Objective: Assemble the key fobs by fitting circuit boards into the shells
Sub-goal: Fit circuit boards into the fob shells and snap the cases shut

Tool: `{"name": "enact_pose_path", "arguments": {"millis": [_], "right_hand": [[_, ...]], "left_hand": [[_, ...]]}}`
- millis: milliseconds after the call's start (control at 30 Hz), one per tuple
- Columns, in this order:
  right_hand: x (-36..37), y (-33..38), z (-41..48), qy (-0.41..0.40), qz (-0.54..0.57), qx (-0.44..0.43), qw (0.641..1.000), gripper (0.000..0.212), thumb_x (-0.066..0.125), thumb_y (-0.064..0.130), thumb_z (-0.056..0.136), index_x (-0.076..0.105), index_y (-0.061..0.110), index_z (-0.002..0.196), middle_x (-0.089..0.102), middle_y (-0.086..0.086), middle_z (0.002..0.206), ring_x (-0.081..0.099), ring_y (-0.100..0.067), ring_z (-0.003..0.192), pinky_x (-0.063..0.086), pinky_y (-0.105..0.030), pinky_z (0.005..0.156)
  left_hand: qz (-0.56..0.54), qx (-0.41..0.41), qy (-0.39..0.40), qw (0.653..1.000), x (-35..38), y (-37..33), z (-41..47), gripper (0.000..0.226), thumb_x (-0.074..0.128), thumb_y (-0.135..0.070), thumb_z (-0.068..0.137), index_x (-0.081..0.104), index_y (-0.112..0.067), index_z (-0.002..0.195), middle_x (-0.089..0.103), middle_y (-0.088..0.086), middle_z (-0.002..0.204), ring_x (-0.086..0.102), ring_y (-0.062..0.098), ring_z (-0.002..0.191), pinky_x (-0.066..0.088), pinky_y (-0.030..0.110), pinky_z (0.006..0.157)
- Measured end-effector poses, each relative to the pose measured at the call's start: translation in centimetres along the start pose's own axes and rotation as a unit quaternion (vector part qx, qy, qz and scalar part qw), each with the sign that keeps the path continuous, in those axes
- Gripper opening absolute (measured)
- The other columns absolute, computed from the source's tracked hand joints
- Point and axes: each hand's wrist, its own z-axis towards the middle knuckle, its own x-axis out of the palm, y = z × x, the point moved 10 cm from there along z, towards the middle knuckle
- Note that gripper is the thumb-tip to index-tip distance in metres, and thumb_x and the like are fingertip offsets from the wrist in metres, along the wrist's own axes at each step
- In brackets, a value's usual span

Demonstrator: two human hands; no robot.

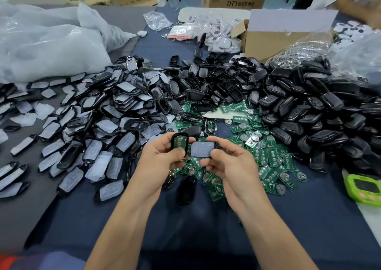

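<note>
Circuit board point(179, 142) inside black shell point(180, 134)

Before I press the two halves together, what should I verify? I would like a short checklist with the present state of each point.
1. The left hand holds the shell securely: ok.
2. The circuit board lies inside that shell: ok, green shows within the black rim.
3. The board is seated fully flat: cannot tell.
4. The right hand holds the cover with its grey pad in place: ok.
5. The cover faces the shell and lines up with it: not ok, they are side by side, not face to face.
</note>
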Motion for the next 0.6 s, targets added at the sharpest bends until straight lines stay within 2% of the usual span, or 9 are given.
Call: {"name": "enact_pose_path", "arguments": {"millis": [100,167,233,300,367,433,500,600], "right_hand": [[0.8,-2.1,0.1,0.03,0.104,0.101,0.989,0.03,0.053,-0.011,0.097,0.078,0.005,0.097,0.076,-0.017,0.084,0.069,-0.016,0.054,0.055,-0.023,0.05],[1.0,-3.2,0.0,0.04,0.157,0.157,0.974,0.028,0.05,-0.01,0.097,0.076,-0.001,0.096,0.074,-0.021,0.085,0.065,-0.015,0.05,0.054,-0.022,0.048],[1.0,-3.9,0.0,0.052,0.158,0.193,0.967,0.026,0.049,-0.01,0.097,0.074,-0.005,0.098,0.073,-0.022,0.084,0.062,-0.013,0.047,0.054,-0.021,0.046],[1.3,-4.4,-0.2,0.082,0.129,0.225,0.962,0.027,0.051,-0.009,0.092,0.078,-0.005,0.092,0.073,-0.02,0.08,0.061,-0.01,0.046,0.053,-0.018,0.046],[1.4,-4.8,-0.7,0.105,0.113,0.253,0.955,0.023,0.059,-0.005,0.079,0.082,-0.001,0.081,0.072,-0.017,0.077,0.061,-0.008,0.044,0.053,-0.017,0.045],[1.0,-5.0,-0.8,0.102,0.113,0.272,0.95,0.023,0.063,-0.003,0.074,0.079,-0.003,0.091,0.068,-0.017,0.075,0.061,-0.008,0.043,0.052,-0.018,0.043],[0.5,-5.3,-0.7,0.08,0.109,0.279,0.951,0.022,0.06,-0.005,0.087,0.07,-0.008,0.106,0.062,-0.016,0.071,0.061,-0.01,0.043,0.051,-0.019,0.04],[0.7,-5.0,-0.6,0.075,0.058,0.241,0.966,0.016,0.058,0.003,0.1,0.072,-0.005,0.102,0.061,-0.014,0.068,0.063,-0.012,0.044,0.05,-0.021,0.041]], "left_hand": [[-0.012,0.014,0.023,1.0,0.0,-0.1,0.2,0.041,0.056,0.011,0.097,0.081,-0.022,0.096,0.079,0.0,0.094,0.068,0.005,0.078,0.054,0.017,0.063],[-0.009,0.002,0.038,0.999,0.1,0.2,0.4,0.039,0.053,0.011,0.098,0.079,-0.018,0.102,0.078,-0.004,0.093,0.067,0.006,0.077,0.054,0.017,0.062],[0.008,-0.008,0.076,0.997,0.9,0.4,0.6,0.033,0.054,0.01,0.097,0.075,-0.011,0.111,0.079,-0.006,0.102,0.067,0.008,0.079,0.053,0.018,0.062],[-0.001,-0.018,0.141,0.99,2.2,0.5,0.2,0.03,0.06,0.002,0.093,0.077,-0.017,0.108,0.078,-0.001,0.116,0.07,0.011,0.081,0.051,0.02,0.062],[0.004,-0.025,0.193,0.981,3.0,0.3,-0.4,0.028,0.062,-0.008,0.091,0.08,-0.025,0.104,0.077,0.004,0.111,0.069,0.012,0.081,0.049,0.02,0.062],[0.015,-0.025,0.189,0.982,3.0,0.3,-0.2,0.022,0.063,-0.01,0.091,0.077,-0.018,0.105,0.075,0.008,0.103,0.067,0.011,0.08,0.048,0.02,0.06],[0.016,-0.033,0.161,0.986,2.8,0.4,0.4,0.014,0.064,-0.003,0.094,0.07,-0.009,0.105,0.07,0.015,0.102,0.065,0.012,0.08,0.051,0.021,0.061],[0.015,-0.049,0.118,0.992,2.7,0.5,0.9,0.02,0.056,0.009,0.098,0.069,-0.005,0.103,0.07,0.011,0.092,0.065,0.011,0.074,0.055,0.021,0.063]]}}
